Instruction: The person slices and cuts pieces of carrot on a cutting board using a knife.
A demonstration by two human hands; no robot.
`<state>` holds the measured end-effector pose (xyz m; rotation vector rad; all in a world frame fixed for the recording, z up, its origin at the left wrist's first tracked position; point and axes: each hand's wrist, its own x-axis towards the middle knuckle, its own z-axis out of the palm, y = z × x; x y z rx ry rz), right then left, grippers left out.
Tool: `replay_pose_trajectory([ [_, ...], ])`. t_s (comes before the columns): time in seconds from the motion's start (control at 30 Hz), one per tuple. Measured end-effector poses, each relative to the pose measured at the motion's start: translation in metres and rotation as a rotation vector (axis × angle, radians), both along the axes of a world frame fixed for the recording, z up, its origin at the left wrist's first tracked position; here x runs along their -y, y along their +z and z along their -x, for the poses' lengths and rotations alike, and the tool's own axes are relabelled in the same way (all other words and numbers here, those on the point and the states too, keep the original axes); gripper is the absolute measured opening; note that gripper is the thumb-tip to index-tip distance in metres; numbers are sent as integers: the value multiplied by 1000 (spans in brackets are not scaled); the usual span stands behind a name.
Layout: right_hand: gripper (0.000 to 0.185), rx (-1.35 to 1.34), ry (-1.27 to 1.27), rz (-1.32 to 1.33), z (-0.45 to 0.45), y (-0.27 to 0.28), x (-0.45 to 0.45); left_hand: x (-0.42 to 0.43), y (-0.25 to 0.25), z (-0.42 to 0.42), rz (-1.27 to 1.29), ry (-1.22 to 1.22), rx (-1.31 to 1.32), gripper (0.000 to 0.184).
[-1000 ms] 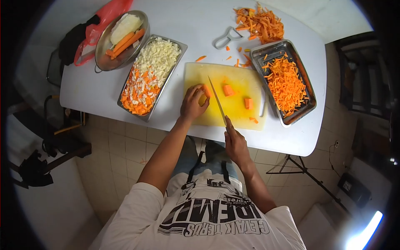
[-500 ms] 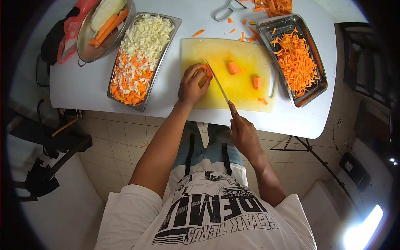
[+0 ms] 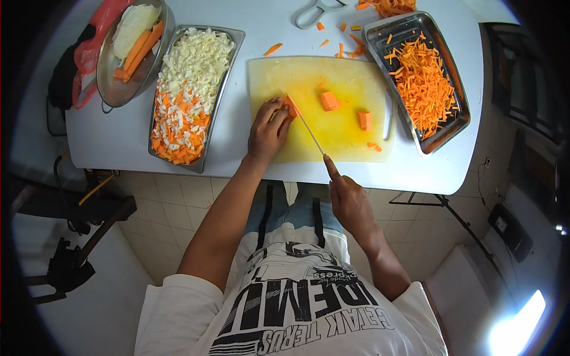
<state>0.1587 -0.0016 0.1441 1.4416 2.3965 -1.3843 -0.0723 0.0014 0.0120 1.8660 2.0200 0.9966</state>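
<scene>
My left hand (image 3: 268, 130) is closed on a carrot piece (image 3: 290, 108), pressing it to the left part of the cutting board (image 3: 332, 68). My right hand (image 3: 347, 193) grips a knife (image 3: 310, 132) by its handle at the board's near edge. The blade slants up and left, its tip end lying against the right side of the held carrot piece. Two more carrot chunks rest on the board: one chunk (image 3: 329, 101) in the middle and another (image 3: 364, 120) farther right. Small carrot bits (image 3: 374, 146) lie near the front right of the board, which is stained yellow.
Left of the board stands a metal tray (image 3: 236, 44) of chopped white vegetable and diced carrot. Beyond it, a metal bowl (image 3: 113, 89) holds whole carrots and a pale vegetable. On the right is a tray (image 3: 456, 118) of carrot sticks. A peeler (image 3: 317, 13) and peelings (image 3: 395, 6) lie behind.
The view has shifted slightly. My left hand still holds the carrot piece, and the knife remains against it at a slightly different angle.
</scene>
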Motion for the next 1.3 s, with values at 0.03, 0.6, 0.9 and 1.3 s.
replay_pose_trajectory([
  [0.03,62,3,2,0,-1,-1,0,0,1,0,4,2,-4,27],
  [0.6,78,18,55,-14,16,-65,-10,-1,-3,3,50,-16,31,17],
  [0.9,77,128,56,-39,8,-56,6,1,-3,9,68,-41,237,18],
  [1.3,68,59,58,-83,-3,-77,7,-60,16,-36,73,6,-47,60],
])
